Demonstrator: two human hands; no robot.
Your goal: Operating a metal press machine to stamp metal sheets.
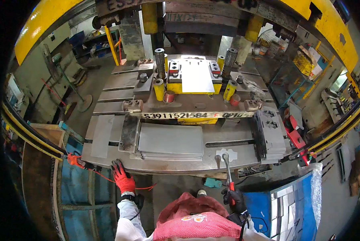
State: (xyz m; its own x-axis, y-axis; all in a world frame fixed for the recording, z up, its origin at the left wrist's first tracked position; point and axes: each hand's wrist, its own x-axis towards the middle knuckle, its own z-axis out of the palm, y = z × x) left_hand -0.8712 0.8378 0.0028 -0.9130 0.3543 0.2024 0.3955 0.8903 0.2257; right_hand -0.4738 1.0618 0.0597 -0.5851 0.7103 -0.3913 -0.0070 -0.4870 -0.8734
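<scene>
My left hand (123, 179), in a red glove with dark fingertips, rests at the front edge of the press table, its fingers stretched out and nothing held. In a black glove, my right hand (235, 199) is closed round a long metal tool (228, 168) with a red handle, which looks like pliers. The tool's tip is over a small cut metal piece (232, 154) at the table's front edge; whether it grips the piece I cannot tell. Between my hands lies a stack of grey sheet metal blanks (170, 138). A bright flat sheet (197, 76) lies on the lower die.
Guide posts (160, 63) and yellow stops (158, 89) surround the die. Punched plates (273, 134) are stacked at the right, and a grey sheet (103, 136) lies at the left. The upper press part (200, 18) hangs above. A blue bin (260, 205) stands at lower right.
</scene>
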